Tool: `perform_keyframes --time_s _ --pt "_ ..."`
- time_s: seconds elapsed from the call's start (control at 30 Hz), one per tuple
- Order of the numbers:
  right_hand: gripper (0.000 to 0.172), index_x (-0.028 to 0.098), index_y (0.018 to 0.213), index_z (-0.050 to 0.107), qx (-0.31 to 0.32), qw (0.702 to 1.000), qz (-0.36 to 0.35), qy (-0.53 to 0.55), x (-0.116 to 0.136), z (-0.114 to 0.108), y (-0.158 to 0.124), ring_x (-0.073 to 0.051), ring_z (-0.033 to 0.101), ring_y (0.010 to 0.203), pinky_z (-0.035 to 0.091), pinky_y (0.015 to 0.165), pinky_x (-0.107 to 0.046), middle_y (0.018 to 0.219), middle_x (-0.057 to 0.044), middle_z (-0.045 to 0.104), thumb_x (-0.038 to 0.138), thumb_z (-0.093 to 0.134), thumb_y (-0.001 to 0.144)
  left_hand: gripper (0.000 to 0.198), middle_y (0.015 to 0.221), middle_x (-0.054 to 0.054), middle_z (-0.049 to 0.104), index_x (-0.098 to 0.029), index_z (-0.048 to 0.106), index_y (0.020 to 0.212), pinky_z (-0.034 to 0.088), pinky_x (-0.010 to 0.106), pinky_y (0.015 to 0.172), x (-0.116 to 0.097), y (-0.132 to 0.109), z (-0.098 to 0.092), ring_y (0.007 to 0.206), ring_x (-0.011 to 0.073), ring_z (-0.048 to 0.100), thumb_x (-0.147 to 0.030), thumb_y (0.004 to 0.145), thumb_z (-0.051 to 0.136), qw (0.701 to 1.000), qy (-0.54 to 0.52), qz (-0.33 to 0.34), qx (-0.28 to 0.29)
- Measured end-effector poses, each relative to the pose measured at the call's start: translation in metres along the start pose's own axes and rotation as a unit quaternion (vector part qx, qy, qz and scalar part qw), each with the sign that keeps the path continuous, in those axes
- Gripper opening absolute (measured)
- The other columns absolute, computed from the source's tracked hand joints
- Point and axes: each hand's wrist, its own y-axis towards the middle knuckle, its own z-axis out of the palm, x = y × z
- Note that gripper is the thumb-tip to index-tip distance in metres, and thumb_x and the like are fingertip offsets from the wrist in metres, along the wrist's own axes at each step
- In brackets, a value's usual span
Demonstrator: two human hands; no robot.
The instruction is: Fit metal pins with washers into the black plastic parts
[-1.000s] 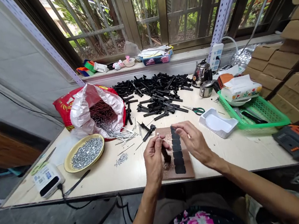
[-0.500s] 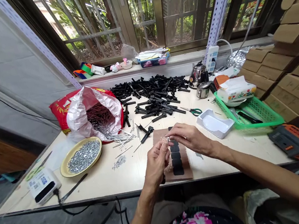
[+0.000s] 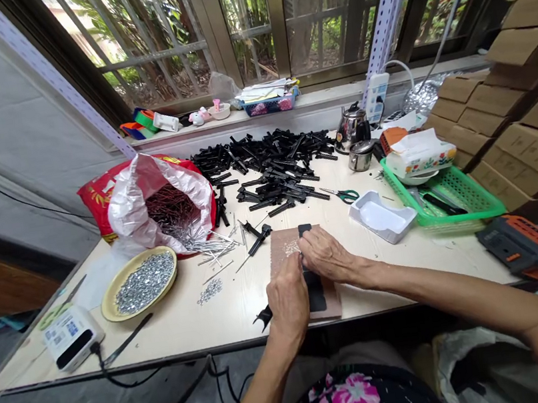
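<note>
Pale counter (image 3: 236, 317): black part (image 3: 265, 315) — judged light, stiff, best grasped mid-body — is held in the left hand (image 3: 287, 294); right hand (image 3: 326, 257) is curled, contents indiscernible.

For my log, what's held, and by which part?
The left hand holds a black piece, forked end protruding, gripped part hidden; right hand, can't tell.

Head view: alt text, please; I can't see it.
A person's left hand and right hand meet over a brown board with black pads; a black forked part sticks out beside the left. Beyond lies a heap of black parts, and to the left are a yellow dish of small metal pieces and a red bag.
</note>
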Motion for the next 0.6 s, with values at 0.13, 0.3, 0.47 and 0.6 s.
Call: perform_keyframes --time_s 0.13,0.3,0.47,0.6 --pt "0.011 0.014 0.081 0.053 0.048 0.991 0.049 0.118 0.003 0.011 0.007 -0.021 0.049 0.077 0.039 0.069 -0.032 0.081 -0.009 0.056 0.010 0.043 0.083 0.009 0.067 0.004 0.061 -0.021 0.067 0.073 0.033 0.022 0.057 0.009 0.013 -0.003 0.063 0.0162 0.054 -0.029 0.077 0.064 0.989 -0.125 -0.074 0.009" --pt "0.019 0.015 0.104 0.050 0.019 0.916 0.160 0.367 0.004 -0.002 0.011 -0.016 0.054 0.088 0.042 0.078 -0.029 0.099 -0.007 0.057 0.022 0.036 0.094 0.028 0.057 -0.003 0.053 -0.014 0.065 0.075 0.033 0.018 0.045 0.016 0.029 -0.015 0.045 0.0070 0.041 -0.041 0.069 0.071 0.891 -0.371 -0.244 0.095" --pt "0.025 0.018 0.093 0.055 0.034 0.793 0.221 0.567 0.014 -0.018 0.003 -0.013 0.056 0.079 0.045 0.073 -0.026 0.086 -0.001 0.059 0.037 0.039 0.095 0.037 0.084 0.007 0.068 -0.012 0.068 0.081 0.049 0.027 0.071 0.004 0.034 -0.015 0.078 0.0153 0.061 -0.033 0.055 0.082 0.802 -0.526 -0.278 0.052" --pt "0.023 0.020 0.105 0.051 0.077 0.691 0.220 0.684 0.028 -0.026 -0.009 -0.012 0.059 0.075 0.048 0.068 -0.024 0.092 0.000 0.060 0.036 0.051 0.089 0.034 0.087 0.005 0.068 -0.014 0.067 0.085 0.048 0.026 0.079 -0.003 0.036 -0.010 0.084 0.0146 0.062 -0.034 0.060 0.080 0.784 -0.561 -0.266 -0.011"
